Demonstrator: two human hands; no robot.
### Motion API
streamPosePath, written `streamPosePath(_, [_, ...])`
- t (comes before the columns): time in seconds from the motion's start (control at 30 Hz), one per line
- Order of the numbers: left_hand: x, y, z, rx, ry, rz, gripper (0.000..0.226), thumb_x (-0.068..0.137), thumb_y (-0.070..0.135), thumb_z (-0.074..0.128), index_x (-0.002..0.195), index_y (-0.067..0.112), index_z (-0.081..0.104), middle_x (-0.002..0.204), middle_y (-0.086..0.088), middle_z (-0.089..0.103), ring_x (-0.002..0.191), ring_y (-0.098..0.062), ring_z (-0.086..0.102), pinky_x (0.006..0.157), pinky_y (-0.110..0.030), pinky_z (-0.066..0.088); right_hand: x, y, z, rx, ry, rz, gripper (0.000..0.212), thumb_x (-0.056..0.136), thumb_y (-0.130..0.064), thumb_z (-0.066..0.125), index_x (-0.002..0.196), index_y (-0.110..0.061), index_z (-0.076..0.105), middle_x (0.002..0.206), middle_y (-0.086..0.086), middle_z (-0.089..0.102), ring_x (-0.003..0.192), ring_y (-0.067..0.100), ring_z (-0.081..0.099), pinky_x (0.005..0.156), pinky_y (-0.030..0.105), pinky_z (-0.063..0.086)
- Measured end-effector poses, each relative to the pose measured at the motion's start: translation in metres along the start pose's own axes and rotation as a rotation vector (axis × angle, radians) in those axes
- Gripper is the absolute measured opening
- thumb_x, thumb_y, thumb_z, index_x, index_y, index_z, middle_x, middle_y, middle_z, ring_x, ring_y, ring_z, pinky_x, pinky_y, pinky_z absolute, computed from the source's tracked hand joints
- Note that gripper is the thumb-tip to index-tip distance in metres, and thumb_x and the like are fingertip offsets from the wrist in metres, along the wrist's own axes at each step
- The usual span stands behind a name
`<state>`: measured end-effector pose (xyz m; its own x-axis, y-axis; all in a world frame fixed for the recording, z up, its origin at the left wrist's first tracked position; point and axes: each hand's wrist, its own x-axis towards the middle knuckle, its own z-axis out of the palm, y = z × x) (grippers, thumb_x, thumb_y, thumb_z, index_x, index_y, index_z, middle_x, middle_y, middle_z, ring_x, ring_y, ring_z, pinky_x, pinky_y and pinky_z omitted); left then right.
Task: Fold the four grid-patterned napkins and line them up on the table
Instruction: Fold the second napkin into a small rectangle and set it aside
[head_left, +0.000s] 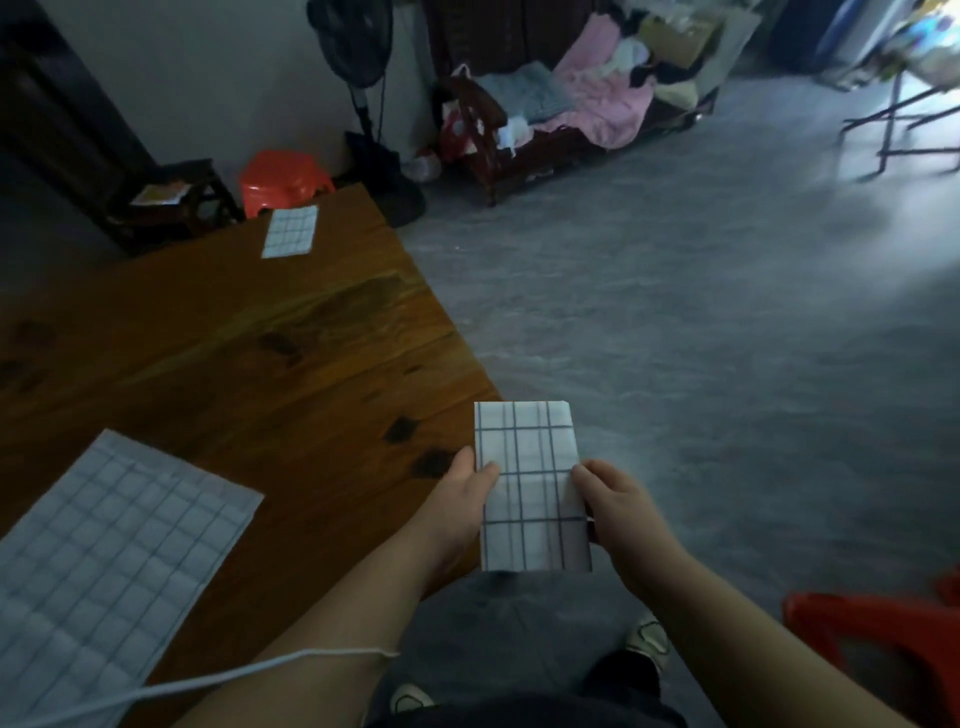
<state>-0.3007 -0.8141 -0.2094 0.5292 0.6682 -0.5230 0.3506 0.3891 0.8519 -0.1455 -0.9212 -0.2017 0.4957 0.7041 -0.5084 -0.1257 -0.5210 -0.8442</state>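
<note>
A folded white napkin with dark grid lines (530, 483) is held in the air just past the table's right corner. My left hand (465, 499) pinches its left edge with the thumb on top. Its right edge is gripped by my right hand (618, 509). Another folded grid napkin (290, 232) lies near the far end of the wooden table (249, 353). Spread flat at the near left of the table is an unfolded grid napkin (104, 561).
A red stool (283, 179) and a dark stool stand beyond the table's far end, with a standing fan (358, 47) behind. A bench piled with clothes (571, 98) sits across the grey floor. A red chair (883, 629) is at my lower right.
</note>
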Motion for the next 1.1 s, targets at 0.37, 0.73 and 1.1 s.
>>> streamPosePath(0.37, [0.119,0.113,0.274,0.125,-0.150,0.141,0.022,0.104,0.012,0.052,0.125,0.016,0.056,0.113,-0.005,0.073,0.098,-0.019,0.073,0.084,-0.041,0.061,0.075,-0.008,-0.285,-0.041,0.322,-0.150,0.015,0.104,-0.021,0.053,0.103,-0.022,0.069,0.098,-0.007,0.070,0.089,0.007,0.065,0.069,0.023,0.049])
streamPosePath(0.73, [0.207,0.182,0.388,0.150,-0.311,0.175,0.023,0.100,0.000,0.056,0.113,0.019,0.058,0.107,-0.009,0.076,0.097,-0.024,0.074,0.084,-0.043,0.061,0.128,-0.034,-0.412,0.166,0.447,-0.093,0.007,0.098,-0.014,0.062,0.100,-0.013,0.069,0.097,0.005,0.075,0.093,0.022,0.072,0.087,0.047,0.060])
streamPosePath(1.1, [0.356,0.261,0.321,-0.034,-0.301,0.214,0.028,0.100,0.000,0.055,0.119,0.020,0.057,0.105,-0.005,0.077,0.096,-0.021,0.075,0.077,-0.035,0.061,0.286,-0.147,-0.382,0.014,0.452,-0.111,0.006,0.097,-0.015,0.065,0.093,-0.016,0.070,0.090,0.004,0.077,0.088,0.024,0.073,0.084,0.051,0.060])
